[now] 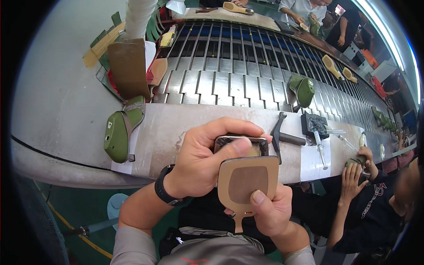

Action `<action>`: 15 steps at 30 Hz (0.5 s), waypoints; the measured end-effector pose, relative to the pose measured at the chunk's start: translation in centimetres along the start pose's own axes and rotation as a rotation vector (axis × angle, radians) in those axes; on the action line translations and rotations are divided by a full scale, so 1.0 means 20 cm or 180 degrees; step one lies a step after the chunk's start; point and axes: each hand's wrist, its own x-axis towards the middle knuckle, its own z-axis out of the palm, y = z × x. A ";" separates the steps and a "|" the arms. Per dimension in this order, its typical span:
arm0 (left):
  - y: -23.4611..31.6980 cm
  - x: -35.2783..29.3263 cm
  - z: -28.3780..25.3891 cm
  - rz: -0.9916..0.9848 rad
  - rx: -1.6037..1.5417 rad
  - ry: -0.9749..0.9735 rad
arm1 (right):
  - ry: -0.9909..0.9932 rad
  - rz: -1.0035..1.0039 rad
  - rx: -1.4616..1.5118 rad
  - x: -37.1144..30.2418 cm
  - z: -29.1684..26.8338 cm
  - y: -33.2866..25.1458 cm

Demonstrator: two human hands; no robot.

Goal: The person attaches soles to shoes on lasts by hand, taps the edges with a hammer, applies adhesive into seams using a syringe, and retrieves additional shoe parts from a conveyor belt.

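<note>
My right hand [273, 211] pinches a tan shoe sole [229, 185], thumb on its brown inset panel and its narrow end pointing toward me. Just beyond it, my left hand [201, 161] is wrapped round a square-ended piece with a black rim and paler middle [255, 151], probably a shoe's toe. The sole hides most of that piece; whether the two touch, I cannot tell. Right of my hands on the bench lies a hammer [289, 138] with a dark handle. A green shoe last with a strap [118, 134] stands at the left.
A slatted metal conveyor [229, 84] runs beyond the bench [168, 128], carrying another green last [304, 92] and tan soles [331, 66]. A black block [311, 125] with syringes [319, 150] sits right. A co-worker's hands [353, 176] hold a green last close by. A brown board [128, 68] stands left.
</note>
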 end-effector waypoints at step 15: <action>-0.01 -0.07 0.02 0.0213 -0.0125 -0.0474 | -0.0345 -0.0501 -0.0692 -0.01 -0.05 -0.01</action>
